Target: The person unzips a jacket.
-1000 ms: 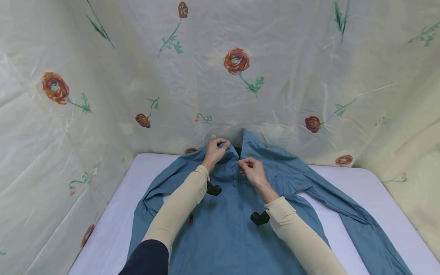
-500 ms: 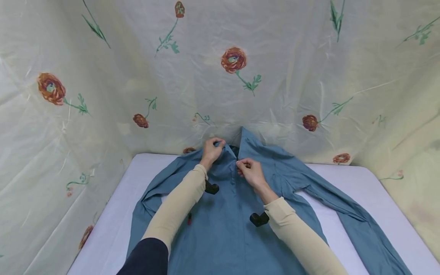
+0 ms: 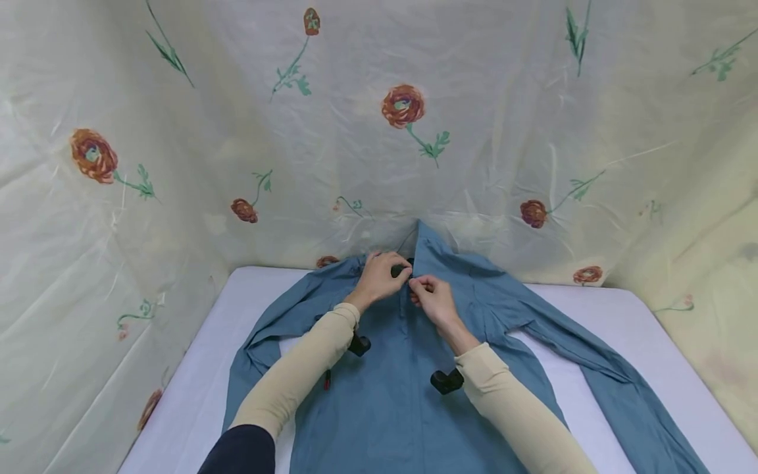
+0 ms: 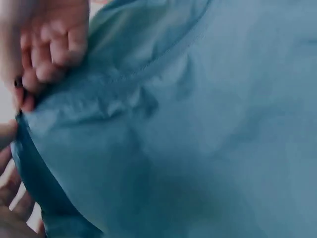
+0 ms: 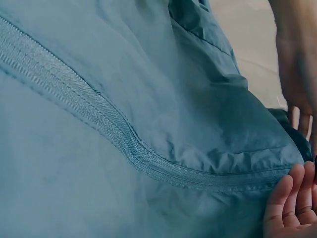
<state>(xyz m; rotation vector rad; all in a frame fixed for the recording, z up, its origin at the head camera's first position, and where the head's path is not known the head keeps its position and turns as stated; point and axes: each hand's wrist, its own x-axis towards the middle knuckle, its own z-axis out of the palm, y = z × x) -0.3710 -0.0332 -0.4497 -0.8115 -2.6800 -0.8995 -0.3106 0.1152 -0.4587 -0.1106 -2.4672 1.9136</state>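
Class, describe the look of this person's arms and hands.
The left hand and right hand are gloveless. The left beige sleeve meets dark navy fabric farther up; the right sleeve is beige too. A black rounded piece shows near each wrist.

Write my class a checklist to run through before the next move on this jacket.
1. Jacket laid front-up on the table: ok.
2. Zip closed below the hands: ok along the stretch in the right wrist view.
3. Right hand pinching at the zip's top: ok.
4. Left hand gripping fabric: cannot tell; its fingertips are close to the right hand's.
5. Collar closed: not ok; a gap shows at the neck.
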